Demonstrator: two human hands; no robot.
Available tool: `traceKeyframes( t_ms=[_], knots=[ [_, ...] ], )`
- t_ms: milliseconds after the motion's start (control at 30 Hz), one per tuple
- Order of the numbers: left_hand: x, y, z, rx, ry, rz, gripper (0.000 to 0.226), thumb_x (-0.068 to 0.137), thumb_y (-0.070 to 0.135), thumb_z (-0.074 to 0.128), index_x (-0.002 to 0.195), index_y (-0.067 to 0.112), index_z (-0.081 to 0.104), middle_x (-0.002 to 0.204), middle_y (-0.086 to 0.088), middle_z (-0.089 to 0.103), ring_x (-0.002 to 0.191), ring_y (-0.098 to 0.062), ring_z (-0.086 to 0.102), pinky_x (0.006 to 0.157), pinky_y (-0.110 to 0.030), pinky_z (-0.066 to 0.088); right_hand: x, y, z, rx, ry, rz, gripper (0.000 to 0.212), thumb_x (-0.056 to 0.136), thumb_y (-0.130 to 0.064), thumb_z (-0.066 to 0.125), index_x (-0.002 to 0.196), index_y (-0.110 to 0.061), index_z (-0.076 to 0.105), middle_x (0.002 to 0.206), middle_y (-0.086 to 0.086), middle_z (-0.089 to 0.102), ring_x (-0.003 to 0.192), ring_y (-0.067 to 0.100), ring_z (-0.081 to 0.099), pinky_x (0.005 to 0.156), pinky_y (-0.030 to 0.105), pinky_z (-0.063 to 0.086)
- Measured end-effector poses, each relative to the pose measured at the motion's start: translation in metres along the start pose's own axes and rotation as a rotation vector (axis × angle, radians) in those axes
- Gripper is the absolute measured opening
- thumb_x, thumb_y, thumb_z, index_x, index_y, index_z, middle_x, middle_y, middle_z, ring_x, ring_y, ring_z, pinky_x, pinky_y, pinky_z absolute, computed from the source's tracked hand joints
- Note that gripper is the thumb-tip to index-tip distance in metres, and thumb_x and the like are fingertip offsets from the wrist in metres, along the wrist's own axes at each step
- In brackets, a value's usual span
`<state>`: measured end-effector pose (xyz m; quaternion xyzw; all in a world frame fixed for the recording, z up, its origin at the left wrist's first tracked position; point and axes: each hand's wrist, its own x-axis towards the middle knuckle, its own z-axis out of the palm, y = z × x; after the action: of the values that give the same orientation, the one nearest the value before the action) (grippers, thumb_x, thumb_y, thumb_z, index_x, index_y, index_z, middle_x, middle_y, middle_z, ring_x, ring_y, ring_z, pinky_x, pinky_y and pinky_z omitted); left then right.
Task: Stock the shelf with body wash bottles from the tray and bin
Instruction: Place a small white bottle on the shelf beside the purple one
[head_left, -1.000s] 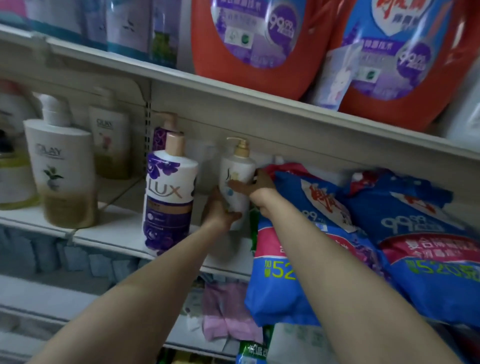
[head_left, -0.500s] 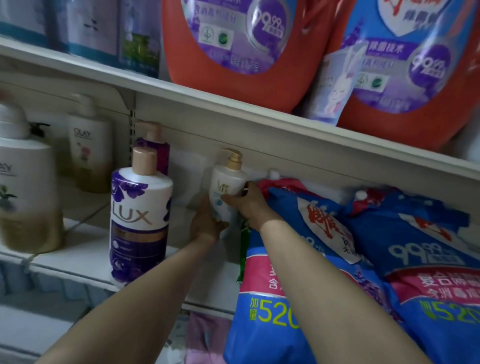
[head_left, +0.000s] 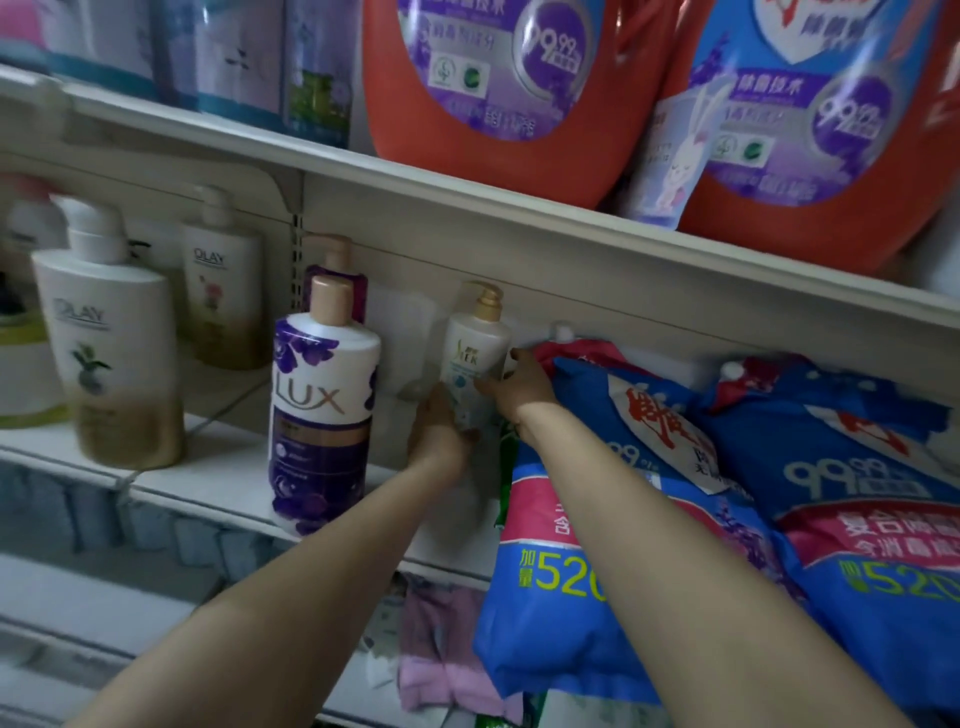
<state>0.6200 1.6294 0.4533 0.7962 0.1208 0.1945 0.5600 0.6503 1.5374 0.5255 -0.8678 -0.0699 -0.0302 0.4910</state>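
A small white body wash bottle (head_left: 475, 353) with a gold pump stands upright deep on the middle shelf (head_left: 218, 491). My left hand (head_left: 436, 434) grips its lower left side. My right hand (head_left: 514, 392) holds its right side, fingers curled round it. A purple and white LUX bottle (head_left: 322, 410) stands at the shelf's front, left of my hands, with a second purple bottle (head_left: 337, 275) behind it. White OLAY bottles (head_left: 111, 353) stand further left. The tray and bin are out of view.
Big blue and pink detergent bags (head_left: 727, 499) lie on the shelf right against my right arm. Orange detergent jugs (head_left: 498, 104) sit on the upper shelf (head_left: 519, 218) just above the bottle's pump. Pink cloth (head_left: 447, 660) lies on the shelf below.
Both hands stay on the small white bottle at the back of the shelf. The view has swung right and down a little; the bottle looks barely moved.
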Motion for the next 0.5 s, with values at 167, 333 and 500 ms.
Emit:
traceKeyframes(
  t_ms=[167,333,500],
  knots=[
    [-0.046,0.02,-0.034,0.078,-0.166,0.163,0.064,0.089,0.017,0.066,0.145,0.014,0.035,0.136,-0.008,0.053,0.124,-0.026,0.052,0.1,-0.037,0.046,-0.045,-0.021,-0.01,-0.122,0.057,-0.05,0.046,0.094,-0.016,0.063,0.138,-0.017,0.048,0.135,0.009,0.058,0.119,0.03,0.058,0.095,0.035,0.052],
    [-0.096,0.029,-0.098,0.118,-0.24,0.322,0.05,0.091,0.022,0.066,0.137,0.013,0.049,0.124,-0.007,0.063,0.108,-0.021,0.063,0.092,-0.034,0.051,-0.106,-0.052,-0.005,-0.243,0.134,-0.213,0.03,0.097,-0.014,0.057,0.127,-0.016,0.058,0.122,0.007,0.065,0.113,0.025,0.061,0.092,0.03,0.049],
    [-0.138,0.024,-0.18,0.159,-0.206,0.424,0.028,0.089,0.023,0.067,0.118,0.022,0.064,0.108,0.004,0.07,0.096,-0.01,0.066,0.088,-0.033,0.054,-0.17,-0.087,0.028,-0.306,0.187,-0.416,0.018,0.095,-0.014,0.06,0.113,-0.017,0.062,0.104,-0.001,0.065,0.092,0.018,0.061,0.077,0.025,0.044]
  ],
)
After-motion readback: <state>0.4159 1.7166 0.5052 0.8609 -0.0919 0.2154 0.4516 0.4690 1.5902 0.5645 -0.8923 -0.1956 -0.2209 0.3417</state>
